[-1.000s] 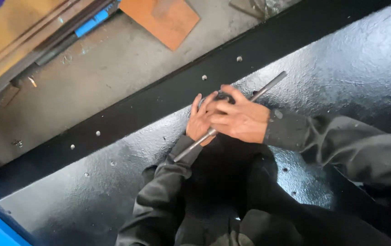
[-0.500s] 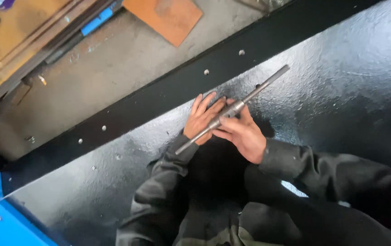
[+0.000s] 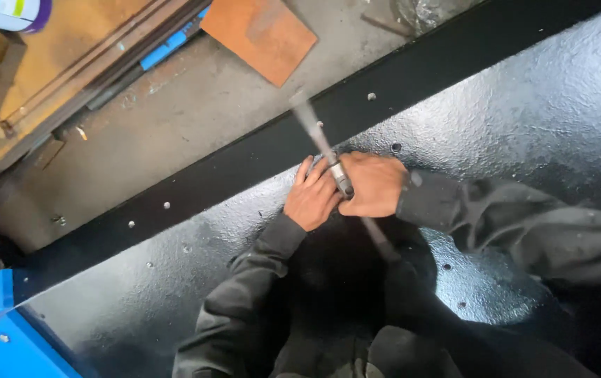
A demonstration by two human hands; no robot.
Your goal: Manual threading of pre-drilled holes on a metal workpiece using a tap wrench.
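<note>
Both the left hand (image 3: 312, 199) and right hand (image 3: 372, 185) grip the steel bar (image 3: 328, 157), which has swung from slanting right to slanting left.

A metal workshop: a black-painted steel plate (image 3: 524, 105) with drilled holes, concrete floor (image 3: 195, 119), rusty sheet (image 3: 258, 35).

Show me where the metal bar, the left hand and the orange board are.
metal bar (image 3: 309, 119): head view, on its blurred upper end above the hands.
left hand (image 3: 312, 199): head view, on the back of the hand.
orange board (image 3: 258, 35): head view, on the middle of its flat face.
</note>
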